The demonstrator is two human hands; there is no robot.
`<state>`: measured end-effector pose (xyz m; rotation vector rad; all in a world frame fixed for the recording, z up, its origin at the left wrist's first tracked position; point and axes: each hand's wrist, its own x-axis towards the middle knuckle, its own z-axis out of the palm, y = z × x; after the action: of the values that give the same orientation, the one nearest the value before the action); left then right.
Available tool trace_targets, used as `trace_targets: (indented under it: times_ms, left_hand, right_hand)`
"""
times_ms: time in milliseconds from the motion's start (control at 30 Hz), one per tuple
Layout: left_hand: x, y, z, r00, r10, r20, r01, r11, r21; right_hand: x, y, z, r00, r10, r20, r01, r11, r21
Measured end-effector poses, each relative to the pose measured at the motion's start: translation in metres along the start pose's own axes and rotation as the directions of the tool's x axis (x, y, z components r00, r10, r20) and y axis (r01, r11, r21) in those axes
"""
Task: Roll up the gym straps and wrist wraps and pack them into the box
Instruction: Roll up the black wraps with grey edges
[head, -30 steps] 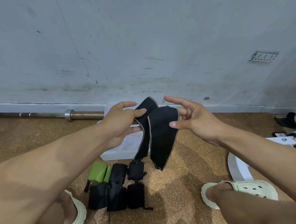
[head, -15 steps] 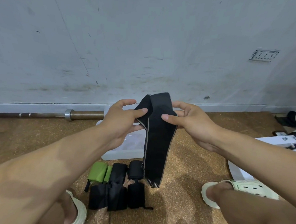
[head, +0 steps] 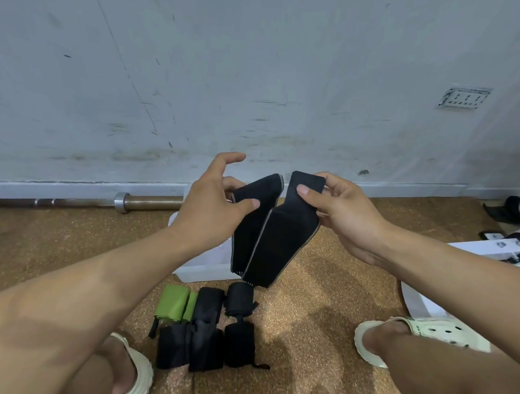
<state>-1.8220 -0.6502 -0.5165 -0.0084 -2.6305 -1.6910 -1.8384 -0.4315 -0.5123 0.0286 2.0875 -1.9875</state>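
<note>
1. Black strap (head: 268,239): held up over the box (head: 201,267), left hand (head: 213,206) pinching one end, right hand (head: 342,210) gripping the other, likely to start rolling
2. Rolled wraps (head: 203,329): on the floor, awaiting packing

arms: bare, sleeveless | legs: bare | footwear: cream perforated clogs (head: 432,335)

The brown cork-like floor (head: 306,319) carries a white box (head: 202,269) near the wall, rolled black wraps (head: 206,335) and a green roll (head: 172,303) nearer, a barbell (head: 80,202) far left, and white sheets (head: 428,299) right.
</note>
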Motion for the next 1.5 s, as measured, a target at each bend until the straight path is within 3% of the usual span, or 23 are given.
trace_targets:
  times_ms: [233,400,567,800,933,1033,1200,1300,1367,1433,1500]
  left_hand:
    - [0.002,0.002,-0.001,1.000,-0.008,0.007,0.009,0.996,-0.087]
    - [0.004,0.001,-0.003,0.996,0.032,0.087,-0.025,0.997,-0.076]
    - [0.002,0.004,-0.003,0.986,0.041,0.159,-0.021,0.992,-0.127]
    - [-0.001,0.006,0.007,0.989,-0.106,0.104,0.132,0.947,-0.293]
    - [0.003,0.008,0.011,0.983,-0.182,-0.036,0.150,0.893,-0.424]
    - [0.006,0.008,0.009,0.976,-0.216,-0.028,0.178,0.866,-0.468]
    - [0.003,0.000,0.017,0.952,-0.291,0.098,0.306,0.873,-0.380]
    - [0.000,0.000,0.023,0.957,-0.289,-0.002,0.260,0.863,-0.432]
    - [0.002,0.002,0.023,0.947,-0.314,-0.064,0.243,0.834,-0.495]
    - [0.005,0.003,0.019,0.935,-0.342,-0.095,0.243,0.811,-0.532]
    - [0.007,0.002,0.014,0.933,-0.355,-0.058,0.271,0.799,-0.536]
  right_hand:
    - [0.001,-0.003,0.002,0.999,0.042,-0.023,-0.041,0.999,0.026]
    - [-0.003,-0.003,0.003,1.000,-0.022,-0.010,0.020,0.984,-0.176]
    - [-0.007,-0.004,0.010,0.996,-0.079,-0.035,0.067,0.962,-0.263]
    - [-0.002,-0.011,0.011,0.993,-0.092,-0.075,0.093,0.996,0.016]
    - [-0.005,-0.009,0.010,0.999,-0.012,0.040,0.017,0.994,-0.112]
    - [-0.006,0.000,0.012,1.000,-0.001,0.004,0.001,0.977,-0.212]
    - [-0.001,-0.002,0.014,0.988,-0.082,-0.132,0.069,0.993,-0.096]
    - [-0.003,-0.004,0.014,0.998,-0.011,-0.054,0.007,0.996,-0.089]
    - [-0.005,0.000,0.013,0.998,0.063,0.028,-0.056,0.977,-0.205]
    - [-0.006,0.003,0.013,0.996,0.076,0.040,-0.058,0.936,-0.346]
    - [-0.006,0.004,0.014,0.999,0.048,-0.007,-0.047,0.947,-0.318]
